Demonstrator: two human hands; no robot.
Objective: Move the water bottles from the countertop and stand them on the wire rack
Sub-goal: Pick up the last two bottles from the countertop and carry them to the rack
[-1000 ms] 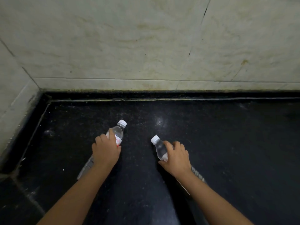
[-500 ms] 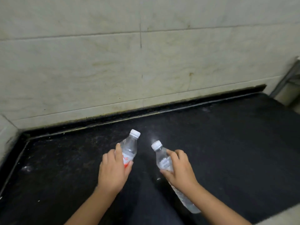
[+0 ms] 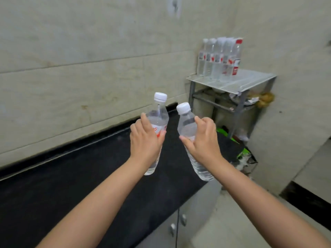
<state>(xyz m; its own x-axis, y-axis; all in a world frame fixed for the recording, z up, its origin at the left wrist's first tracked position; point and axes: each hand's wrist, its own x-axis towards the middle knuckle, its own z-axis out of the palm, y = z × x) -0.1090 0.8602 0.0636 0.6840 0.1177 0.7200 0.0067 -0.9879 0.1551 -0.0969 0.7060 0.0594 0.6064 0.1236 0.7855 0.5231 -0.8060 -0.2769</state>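
Clear plastic with a white screw cap and a red-and-white label: that is the water bottle (image 3: 158, 120) gripped in the left hand (image 3: 145, 142), fingers and thumb curled round its middle, lifted clear of the black stone countertop (image 3: 71, 176) and nearly upright. The right hand (image 3: 204, 140) grips a second clear plastic bottle with a white cap (image 3: 187, 122) round its middle, its cap tilted toward the first bottle. Both bottles hang in the air above the countertop's right end, near each other but not touching.

Past that right end, in the corner of the pale tiled wall (image 3: 89, 59), stands the grey metal wire rack (image 3: 232, 81). A tight row of clear labelled water bottles (image 3: 220, 58) stands upright along the back-left edge of its top shelf. The front part of that shelf is bare wire. Lower shelves hold blurred items I cannot identify. Pale cabinet doors with small metal knobs (image 3: 182, 219) sit below the countertop's front edge.
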